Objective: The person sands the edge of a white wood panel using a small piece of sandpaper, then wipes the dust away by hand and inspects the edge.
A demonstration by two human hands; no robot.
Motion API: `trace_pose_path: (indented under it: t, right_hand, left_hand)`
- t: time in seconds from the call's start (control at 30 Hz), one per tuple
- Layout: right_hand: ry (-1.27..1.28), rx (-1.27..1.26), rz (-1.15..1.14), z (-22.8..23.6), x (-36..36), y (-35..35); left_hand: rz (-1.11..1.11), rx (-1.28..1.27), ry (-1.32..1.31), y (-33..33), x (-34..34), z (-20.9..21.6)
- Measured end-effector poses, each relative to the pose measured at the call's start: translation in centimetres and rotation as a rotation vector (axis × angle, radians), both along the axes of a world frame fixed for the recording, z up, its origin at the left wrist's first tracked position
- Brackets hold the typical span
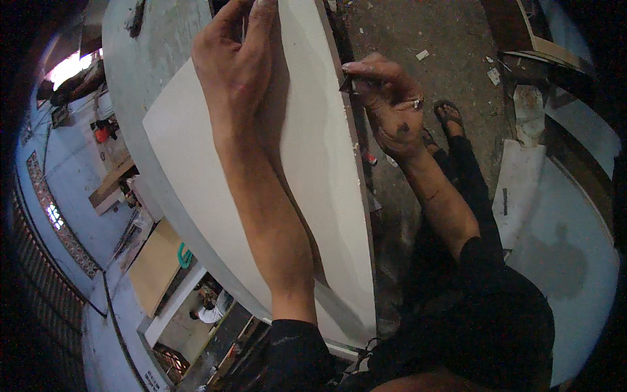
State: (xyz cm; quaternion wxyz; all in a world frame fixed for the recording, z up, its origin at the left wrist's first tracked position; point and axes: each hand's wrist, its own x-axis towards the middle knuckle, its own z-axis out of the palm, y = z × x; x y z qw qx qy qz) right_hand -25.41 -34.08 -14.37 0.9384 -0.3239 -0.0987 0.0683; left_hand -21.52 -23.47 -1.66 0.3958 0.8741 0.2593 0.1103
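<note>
A large white board [313, 130] lies on a pale grey-green tabletop [157, 52], its long edge running down the middle of the view. My left hand [238, 52] is over the board at the top, thumb and fingers bent; the picture's upper border cuts off the fingertips. Beside the board's right edge is my right hand [388, 98], its fingers curled and closed at that edge. A small dark piece shows at its fingertips, too little visible to name. White crumbs cling along the edge below it.
The brown floor [450, 39] to the right carries scattered scraps, and my sandalled foot [449, 117] stands there. White and brown panels [522, 183] lean farther right. At left are a tan board [153, 268], a green coiled item [185, 256] and a distant person in white [212, 313].
</note>
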Motion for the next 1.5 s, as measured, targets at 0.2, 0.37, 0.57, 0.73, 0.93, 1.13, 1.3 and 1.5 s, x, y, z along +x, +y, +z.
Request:
trace_pose_path:
  t: [0.2,0.37,0.57,0.73,0.93,1.13,1.3,1.5]
  right_hand:
    - [-0.146,-0.015,0.131,-0.8,-0.8,-1.4]
    - [-0.147,-0.068,0.302,-0.5,-3.0,-3.7]
    - [0.153,-0.22,0.234,-2.5,-5.2,-7.1]
    - [0.243,-0.585,0.315,-3.8,-4.0,-12.5]
    - [0.135,-0.883,0.29,-5.8,-3.5,-16.8]
    - [0.096,-1.005,0.269,-6.6,-4.6,-18.7]
    - [0.16,-0.909,0.331,-5.5,-5.9,-16.5]
    - [0.089,-0.977,0.303,-5.8,-6.0,-17.3]
  left_hand:
    - [-0.116,0.064,-0.064,1.5,0.0,-0.7]
    - [-0.098,0.104,0.046,1.7,-0.3,0.2]
    - [-0.465,0.532,-0.174,1.7,-4.6,-0.2]
    - [-0.342,0.539,0.143,-3.0,-13.1,-1.2]
    - [-0.275,0.445,0.206,-6.1,-18.0,0.1]
    - [-0.235,0.443,0.115,-5.1,-13.9,-0.5]
    - [-0.224,0.458,0.139,-4.0,-13.0,-0.2]
    - [-0.204,0.318,0.204,-6.4,-17.7,0.2]
